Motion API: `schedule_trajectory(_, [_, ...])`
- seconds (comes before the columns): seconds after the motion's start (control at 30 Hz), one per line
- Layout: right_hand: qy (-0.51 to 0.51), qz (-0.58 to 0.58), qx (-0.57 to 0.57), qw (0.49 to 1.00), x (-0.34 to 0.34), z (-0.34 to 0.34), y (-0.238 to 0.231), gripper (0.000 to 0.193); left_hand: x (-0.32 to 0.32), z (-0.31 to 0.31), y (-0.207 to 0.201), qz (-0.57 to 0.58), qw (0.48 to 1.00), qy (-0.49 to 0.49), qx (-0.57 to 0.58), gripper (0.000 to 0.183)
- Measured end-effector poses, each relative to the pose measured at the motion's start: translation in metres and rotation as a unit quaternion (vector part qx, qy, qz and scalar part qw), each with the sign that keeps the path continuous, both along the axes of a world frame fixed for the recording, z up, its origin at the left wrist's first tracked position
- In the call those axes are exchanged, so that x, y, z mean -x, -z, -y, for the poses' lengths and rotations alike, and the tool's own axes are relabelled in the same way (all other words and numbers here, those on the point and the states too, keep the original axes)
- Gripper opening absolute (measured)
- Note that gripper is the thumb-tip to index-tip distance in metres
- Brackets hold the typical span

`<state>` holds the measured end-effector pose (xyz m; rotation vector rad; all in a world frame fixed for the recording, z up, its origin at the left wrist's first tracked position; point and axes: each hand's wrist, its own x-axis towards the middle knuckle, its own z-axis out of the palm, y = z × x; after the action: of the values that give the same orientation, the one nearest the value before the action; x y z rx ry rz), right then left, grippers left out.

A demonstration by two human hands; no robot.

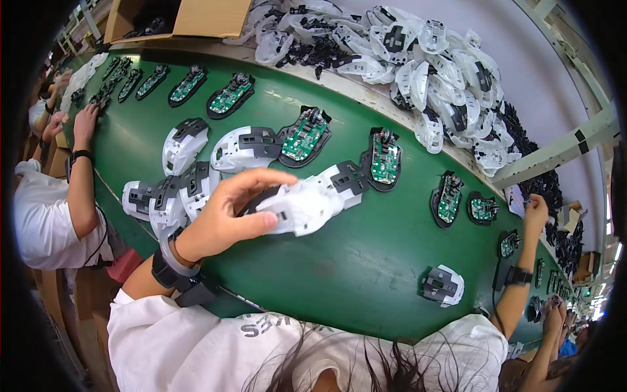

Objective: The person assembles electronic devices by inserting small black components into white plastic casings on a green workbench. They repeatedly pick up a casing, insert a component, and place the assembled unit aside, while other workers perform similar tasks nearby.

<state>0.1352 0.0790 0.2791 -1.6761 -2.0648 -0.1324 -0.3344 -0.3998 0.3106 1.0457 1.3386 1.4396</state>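
Observation:
My left hand (225, 212) grips a white plastic computer mouse shell (307, 204) with a dark grey button plate, thumb and fingers at its rear, above the green work surface. Far off to the right, my right hand (537, 212) reaches to the edge of the shelf; its fingers are pinched together, and what they hold, if anything, is too small to tell. Beside my left hand lie several more mouse shells (245, 149), some overlapping. Mouse bases with green circuit boards (385, 159) sit beyond the held shell. Below my right hand lies another base (509, 244).
On the raised shelf beyond the green table (353, 261) lies a heap of white shells (450, 85), with dark parts (529, 144) piled farther right. A cardboard box (209, 19) stands at the far left. A metal post (555, 157) slants across the right. Another person's hand (85, 121) works at left.

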Motion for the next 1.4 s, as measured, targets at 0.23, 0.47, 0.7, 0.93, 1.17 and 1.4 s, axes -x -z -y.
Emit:
schedule_trajectory(0.23, [-0.463,-0.308,0.209,0.805,0.208,0.246,-0.116,0.019,-0.027,-0.040,-0.011,0.105,0.980,0.056,0.161,0.052])
schedule_trajectory(0.47, [-0.592,-0.188,0.363,0.694,0.288,0.285,-0.095,0.021,-0.046,-0.040,-0.007,0.018,0.999,-0.039,-0.004,0.053])
schedule_trajectory(0.7, [-0.570,-0.181,0.370,0.711,0.285,0.286,-0.081,0.030,-0.034,-0.024,-0.005,-0.116,0.991,-0.059,-0.010,0.057])
schedule_trajectory(0.93, [-0.551,-0.166,0.308,0.757,0.295,0.302,-0.083,0.022,-0.027,-0.025,-0.001,-0.175,0.977,-0.096,-0.078,0.059])
schedule_trajectory(1.17, [-0.543,-0.186,0.303,0.761,0.303,0.296,-0.075,0.033,-0.021,-0.023,-0.002,-0.198,0.976,-0.070,-0.065,0.056])
schedule_trajectory(1.4, [-0.502,-0.246,0.508,0.655,0.305,0.292,-0.056,0.045,-0.012,-0.025,-0.005,-0.204,0.976,-0.022,-0.070,0.057])
